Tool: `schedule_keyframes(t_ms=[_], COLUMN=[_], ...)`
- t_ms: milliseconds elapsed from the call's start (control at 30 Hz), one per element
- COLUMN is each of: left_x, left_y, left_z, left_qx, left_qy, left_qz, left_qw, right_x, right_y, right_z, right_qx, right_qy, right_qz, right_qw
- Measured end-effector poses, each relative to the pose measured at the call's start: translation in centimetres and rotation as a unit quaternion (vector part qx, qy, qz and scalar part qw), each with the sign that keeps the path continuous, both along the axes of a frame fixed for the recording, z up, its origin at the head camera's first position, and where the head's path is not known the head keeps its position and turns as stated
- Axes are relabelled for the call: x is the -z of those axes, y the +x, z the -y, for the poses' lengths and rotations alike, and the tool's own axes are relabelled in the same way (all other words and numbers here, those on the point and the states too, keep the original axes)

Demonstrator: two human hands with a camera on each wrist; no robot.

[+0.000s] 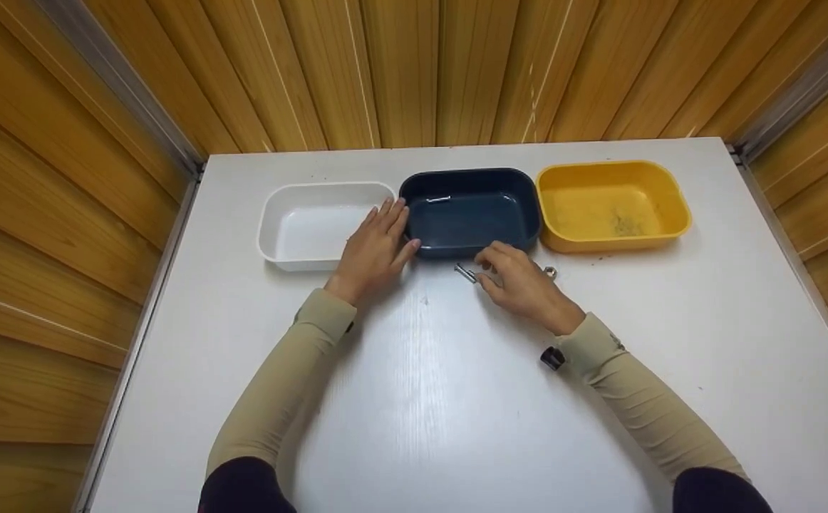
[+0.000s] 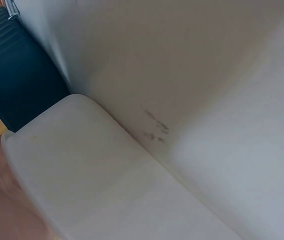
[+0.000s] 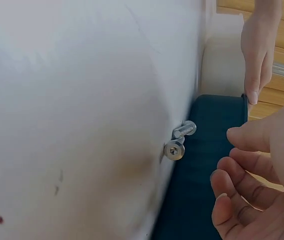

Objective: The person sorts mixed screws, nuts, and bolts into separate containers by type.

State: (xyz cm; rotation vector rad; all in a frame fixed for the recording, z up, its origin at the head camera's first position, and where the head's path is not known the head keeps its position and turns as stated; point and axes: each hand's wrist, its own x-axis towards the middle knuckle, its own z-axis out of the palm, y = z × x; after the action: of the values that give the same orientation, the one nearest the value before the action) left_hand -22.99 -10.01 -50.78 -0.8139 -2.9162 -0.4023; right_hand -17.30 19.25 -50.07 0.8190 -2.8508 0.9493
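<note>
Head view: bolts [image 1: 465, 273] lie on the table [image 1: 421, 399] just beside the blue tray [image 1: 449, 252].
Left hand [image 1: 371, 249], straight-fingered, touches the tray's rim; right hand [image 1: 519, 282], loosely curled, grasps nothing near the bolts.

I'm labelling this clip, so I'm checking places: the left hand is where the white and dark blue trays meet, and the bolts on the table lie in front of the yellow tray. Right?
Not quite: the bolts on the table lie in front of the dark blue tray, as the head view shows. The left hand is as you say.
</note>
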Motion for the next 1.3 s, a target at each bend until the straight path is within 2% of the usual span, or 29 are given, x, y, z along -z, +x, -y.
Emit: schedule_keyframes(t_ms=[167,400,767,1300], left_x=[0.1,0.0,-0.1,-0.1], left_y=[0.0,0.1,0.1,0.0], left_z=[0.0,0.0,0.1,0.0], left_qx=[-0.002,-0.006,-0.002,-0.005], left_qy=[-0.002,-0.004,-0.004,-0.011], left_qz=[0.007,0.017,0.011,0.013], left_qw=[1.0000,0.9998,0.9999,0.9998], right_x=[0.4,0.8,1.2,1.5], right_y=[0.0,0.1,0.0,-0.5], right_z=[0.1,0.4,0.6,1.1], right_qx=[0.003,0.035,0.052,0.068], right_qy=[0.021,0.043,0.065,0.092], right_qz=[0.012,0.046,0.075,0.063], right_qw=[0.9997,0.9974,0.9937,0.9914])
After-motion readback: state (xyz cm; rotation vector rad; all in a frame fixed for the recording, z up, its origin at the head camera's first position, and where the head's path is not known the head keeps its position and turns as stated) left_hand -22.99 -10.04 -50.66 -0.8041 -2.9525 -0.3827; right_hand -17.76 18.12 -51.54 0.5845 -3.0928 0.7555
